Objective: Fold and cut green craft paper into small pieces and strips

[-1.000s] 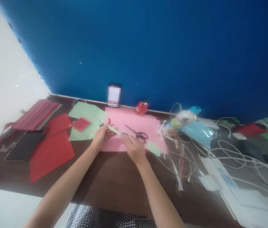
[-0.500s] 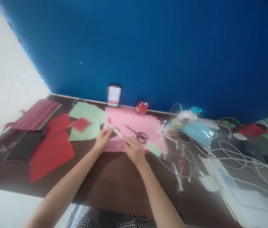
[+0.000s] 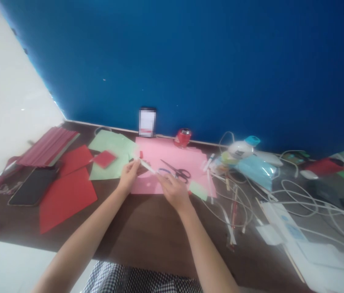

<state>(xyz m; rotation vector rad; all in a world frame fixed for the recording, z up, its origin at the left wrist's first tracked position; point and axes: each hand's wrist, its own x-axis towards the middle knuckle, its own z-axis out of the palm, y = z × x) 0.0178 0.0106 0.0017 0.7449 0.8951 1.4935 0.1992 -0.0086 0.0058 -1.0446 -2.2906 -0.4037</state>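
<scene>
My left hand (image 3: 128,176) and my right hand (image 3: 172,188) both pinch a thin pale paper strip (image 3: 147,166), holding it just above a pink paper sheet (image 3: 172,156) on the dark wooden table (image 3: 147,232). The left fingers grip the strip's far left end, the right fingers its nearer right end. Black-handled scissors (image 3: 178,171) lie on the pink sheet just beyond my right hand.
Green sheets (image 3: 110,152), a small red square (image 3: 104,158) and larger red sheets (image 3: 66,195) lie left, beside a dark phone (image 3: 29,187) and a maroon book (image 3: 48,147). A red can (image 3: 182,137) stands by the blue wall. White cables (image 3: 296,195), paper strips and white boxes crowd the right.
Both hands stay over the pink sheet with the strip. They shifted slightly, the left hand moving a little up and left since half a second ago.
</scene>
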